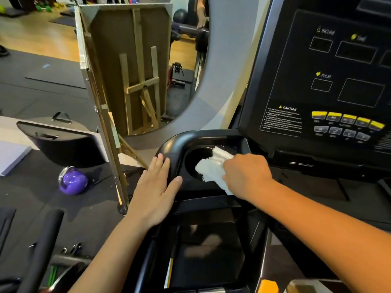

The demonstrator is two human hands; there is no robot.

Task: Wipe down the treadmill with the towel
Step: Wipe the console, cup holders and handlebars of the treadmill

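Gripping towel (pixel 212 168) over cup holder (pixel 195 163): right hand (pixel 246 175) | left hand (pixel 156 193) flat, fingers straight, on treadmill (pixel 175 144) rim

Plain white towel (pixel 213 166). Glossy black treadmill (pixel 175 144), with white lettering (pixel 283 120) and yellow icons (pixel 318 74) on the panel (pixel 296 60). Row of yellow buttons (pixel 347 119) above a row of grey buttons (pixel 342 132). Thin yellow stripe (pixel 168 271) along the dark deck edge. Purple ball (pixel 74 182) with a silvery patch. Raw brown wooden board (pixel 127 60). Pale grey wall (pixel 224 85). Black floor mats (pixel 42 87); pale wood floor (pixel 31 37) beyond. Green dumbbells (pixel 43 8) far off.
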